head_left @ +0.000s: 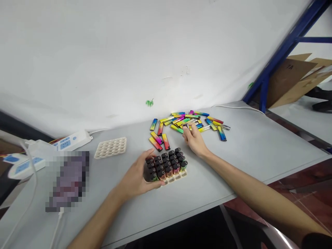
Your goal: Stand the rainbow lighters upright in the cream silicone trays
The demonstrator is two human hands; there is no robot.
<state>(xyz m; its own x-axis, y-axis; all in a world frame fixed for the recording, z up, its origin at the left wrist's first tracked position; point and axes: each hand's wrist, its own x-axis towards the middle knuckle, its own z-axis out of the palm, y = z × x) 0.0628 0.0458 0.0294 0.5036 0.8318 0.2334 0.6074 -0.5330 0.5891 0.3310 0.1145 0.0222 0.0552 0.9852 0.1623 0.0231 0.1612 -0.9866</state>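
My left hand [136, 176] is wrapped around the left end of a cream tray [177, 177], its thumb along the near side and fingers at the far side. Upright lighters [168, 169] with black tops fill several rows of this tray, and the near row of holes shows bare. At the near edge of a pile of loose lighters [183, 121], my right hand [194, 140] is closed in a pinch on a lighter [185, 125]. Only the dark end of that lighter shows between the fingers. The loose lighters are rainbow-coloured and lie flat, overlapping.
A second cream tray [111, 147] with unfilled holes lies to the left. Further left are power strips [75, 139], a blurred device [68, 183] and white cables. A white wall [129, 62] stands behind the grey table [215, 193]. Cardboard [290, 79] leans beyond a blue frame [263, 90].
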